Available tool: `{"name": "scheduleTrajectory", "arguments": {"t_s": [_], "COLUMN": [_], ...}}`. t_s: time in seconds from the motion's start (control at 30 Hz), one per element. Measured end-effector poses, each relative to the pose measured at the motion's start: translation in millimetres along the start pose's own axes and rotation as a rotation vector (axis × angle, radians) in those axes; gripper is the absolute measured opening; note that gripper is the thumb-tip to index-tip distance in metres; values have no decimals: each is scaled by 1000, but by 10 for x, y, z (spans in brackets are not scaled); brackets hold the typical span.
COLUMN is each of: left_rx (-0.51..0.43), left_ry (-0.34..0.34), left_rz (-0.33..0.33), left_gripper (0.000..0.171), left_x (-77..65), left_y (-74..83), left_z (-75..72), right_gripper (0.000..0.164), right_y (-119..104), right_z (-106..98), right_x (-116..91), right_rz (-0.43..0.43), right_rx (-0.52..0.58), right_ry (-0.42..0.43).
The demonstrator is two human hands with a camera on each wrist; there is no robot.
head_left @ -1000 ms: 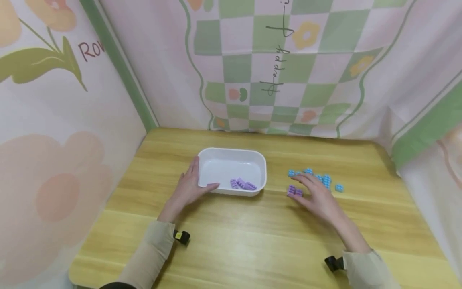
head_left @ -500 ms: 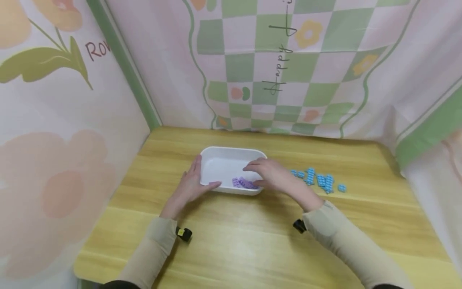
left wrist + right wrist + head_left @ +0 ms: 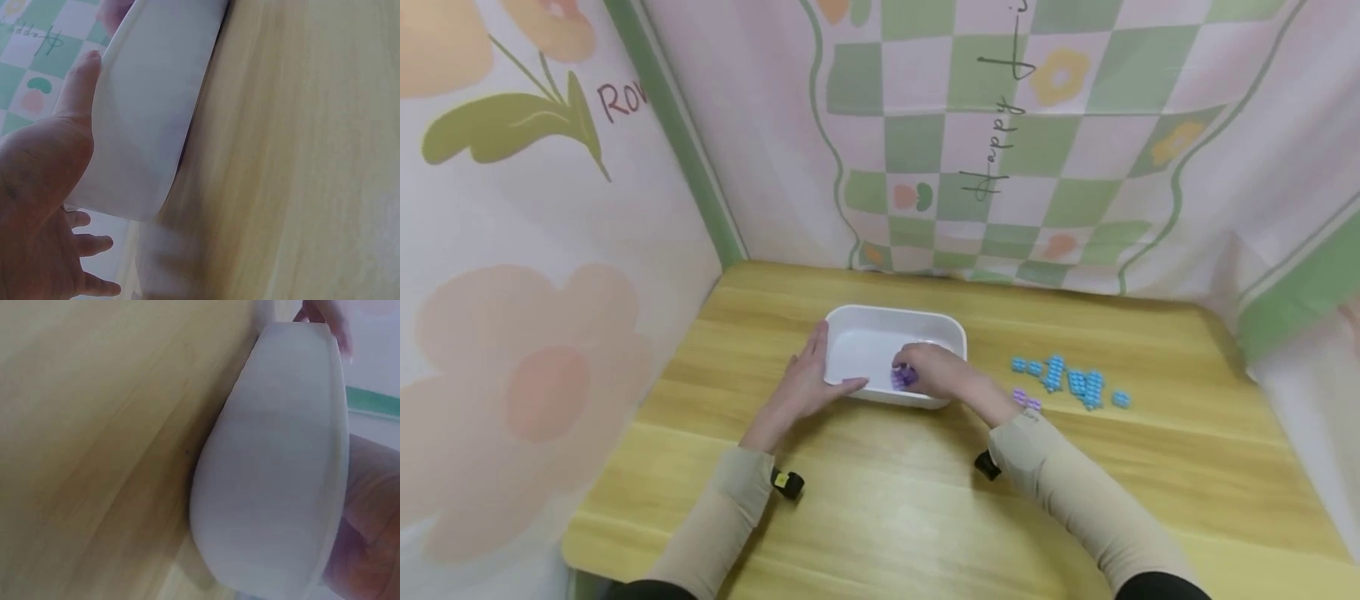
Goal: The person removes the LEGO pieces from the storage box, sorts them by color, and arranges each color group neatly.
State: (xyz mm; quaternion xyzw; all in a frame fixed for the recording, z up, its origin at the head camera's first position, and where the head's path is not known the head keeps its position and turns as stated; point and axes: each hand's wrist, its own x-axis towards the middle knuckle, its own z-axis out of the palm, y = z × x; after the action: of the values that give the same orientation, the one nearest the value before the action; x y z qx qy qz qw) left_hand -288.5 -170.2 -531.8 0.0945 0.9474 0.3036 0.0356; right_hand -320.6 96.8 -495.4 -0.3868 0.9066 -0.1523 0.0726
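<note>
White and smooth, the tray [image 3: 861, 350] sits on the wooden table [image 3: 880, 517]. From far off, I see the left hand [image 3: 805, 385] spread wide at its left end, fingers straight along the end wall and thumb reaching along the near edge, touching the tray. The right hand [image 3: 934, 371] is inside the tray, fingers bent down over some purple bricks [image 3: 898, 381] near the front wall. I can't tell if it pinches one; the hand hides some of them, and the tray wall blocks my right wrist view. On the table, some loose purple bricks [image 3: 1026, 400] lie just past the right sleeve [image 3: 1060, 475], with blue bricks [image 3: 1054, 373] near them.
</note>
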Motion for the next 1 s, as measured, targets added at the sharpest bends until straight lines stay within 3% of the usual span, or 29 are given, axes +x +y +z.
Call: {"name": "scheduleTrajectory", "arguments": {"t_s": [0.2,0.47,0.77,1.0], "left_rx": [10,-1,-10,6], "left_ry": [-3,3,10,7], "left_rz": [1,-2,1,-6], "left_gripper": [134,135,134,135], "left_x": [10,10,2,14], "left_y": [1,-8,-20,-5], "left_z": [-16,-5,3,9], "right_gripper": [27,32,36,37], "right_y": [75,36,16,22], "right_z": [45,-68,-155,-213], "right_x": [13,-133,-526,-907], "right_rz": [15,21,28,104], "right_rx": [83,154,223,228], "right_ry": [54,222,338,390]}}
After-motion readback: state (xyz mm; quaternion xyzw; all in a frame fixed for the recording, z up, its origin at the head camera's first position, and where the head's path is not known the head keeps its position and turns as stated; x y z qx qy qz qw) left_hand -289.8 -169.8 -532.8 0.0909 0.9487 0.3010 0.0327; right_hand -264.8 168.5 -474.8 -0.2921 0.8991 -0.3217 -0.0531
